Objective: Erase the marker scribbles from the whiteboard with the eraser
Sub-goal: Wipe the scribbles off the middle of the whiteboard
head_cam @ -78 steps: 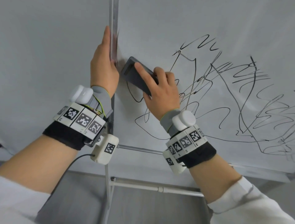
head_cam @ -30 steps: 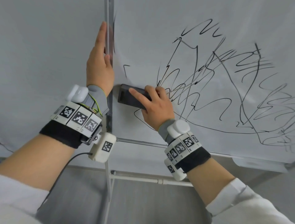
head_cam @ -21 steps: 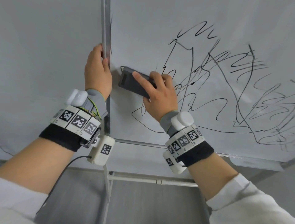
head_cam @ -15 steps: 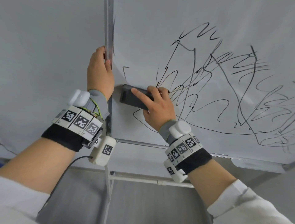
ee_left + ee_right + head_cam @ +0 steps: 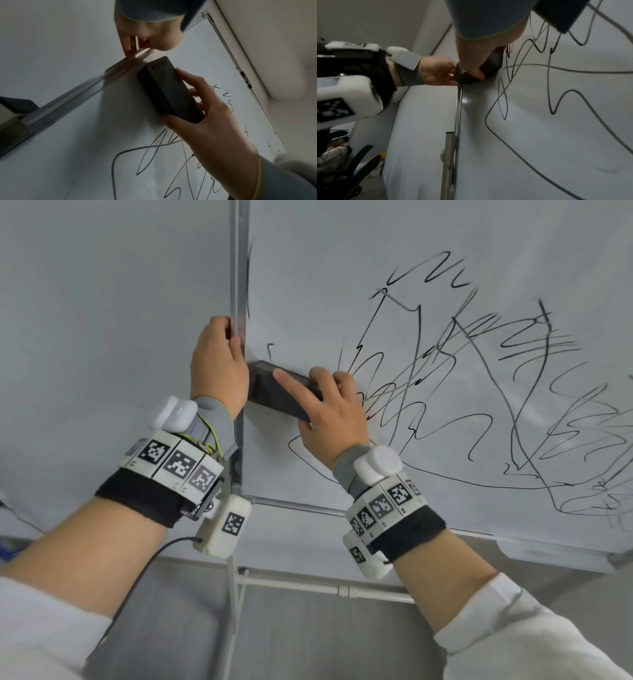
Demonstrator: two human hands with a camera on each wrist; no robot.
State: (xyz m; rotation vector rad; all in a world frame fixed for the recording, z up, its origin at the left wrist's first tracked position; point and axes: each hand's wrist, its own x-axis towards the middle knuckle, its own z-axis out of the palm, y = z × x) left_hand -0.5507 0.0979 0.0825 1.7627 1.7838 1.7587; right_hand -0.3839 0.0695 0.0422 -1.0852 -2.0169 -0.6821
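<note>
While the left hand point(image 5: 219, 371) curls its fingers round the metal frame edge point(image 5: 237, 285) of the whiteboard point(image 5: 342, 268) to steady it, the right hand point(image 5: 329, 412) clamps the dark eraser point(image 5: 274, 392) flat against the board's left margin, thumb on its lower long side, fingers over the upper one, forefinger lying along its back. The eraser looks like a rigid, light plastic block, so pinching its long sides near the middle, as here, should keep the pad flat and stop it twisting. The board's glossy face probably lets the pad slide easily, yet the stand may rock under pressure, which makes the steadying hold sensible. Most of the black marker scribbles point(image 5: 479, 392) lie untouched to the right, with a short stroke point(image 5: 269, 350) just above the eraser.
</note>
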